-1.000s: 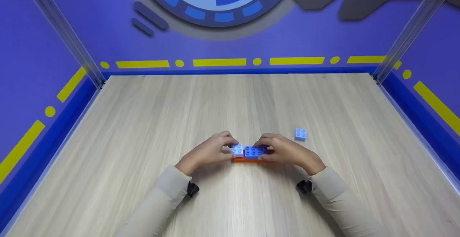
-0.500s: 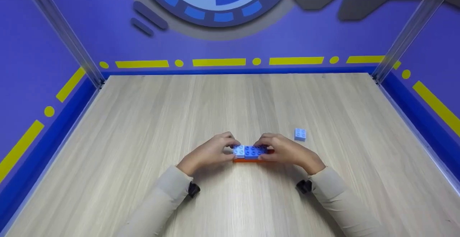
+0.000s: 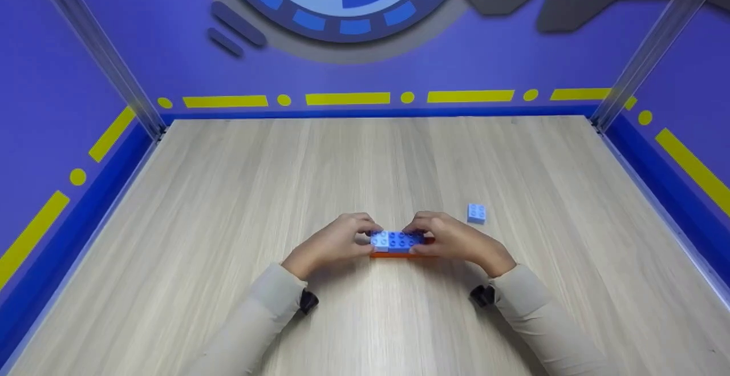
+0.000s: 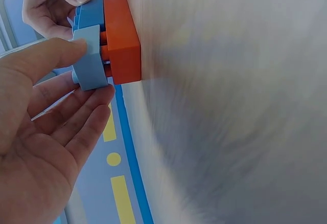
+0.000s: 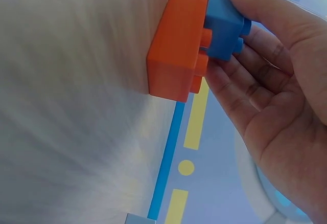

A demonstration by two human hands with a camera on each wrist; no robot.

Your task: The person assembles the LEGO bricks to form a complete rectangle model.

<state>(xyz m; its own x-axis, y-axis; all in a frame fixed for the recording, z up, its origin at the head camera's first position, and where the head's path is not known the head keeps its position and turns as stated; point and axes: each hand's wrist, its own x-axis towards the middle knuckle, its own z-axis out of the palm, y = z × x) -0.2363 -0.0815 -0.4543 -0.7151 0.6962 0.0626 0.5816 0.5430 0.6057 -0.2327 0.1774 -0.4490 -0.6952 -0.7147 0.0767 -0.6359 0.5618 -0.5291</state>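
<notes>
My left hand point(image 3: 336, 239) pinches a small light blue toy brick point(image 4: 91, 60) between thumb and fingers. That brick sits over the left end of a long orange brick point(image 4: 122, 40), with orange studs showing in a narrow gap beneath it. Beside it, side against side, a longer blue brick point(image 5: 224, 17) rests on the orange one, and my right hand point(image 3: 456, 240) grips it by its front and back. At the orange brick's right end, several studs point(image 5: 201, 63) are uncovered. My fingers partly hide the tops of both blue bricks.
A loose light blue brick point(image 3: 477, 213) lies on the wooden table point(image 3: 365, 170), behind and to the right of my right hand. Purple-blue walls with yellow marks point(image 3: 348, 98) enclose the table at the back and sides.
My left hand has shifted slightly right with the light blue brick, closing the gap to the longer blue brick. The right hand and the loose brick have stayed in place.
</notes>
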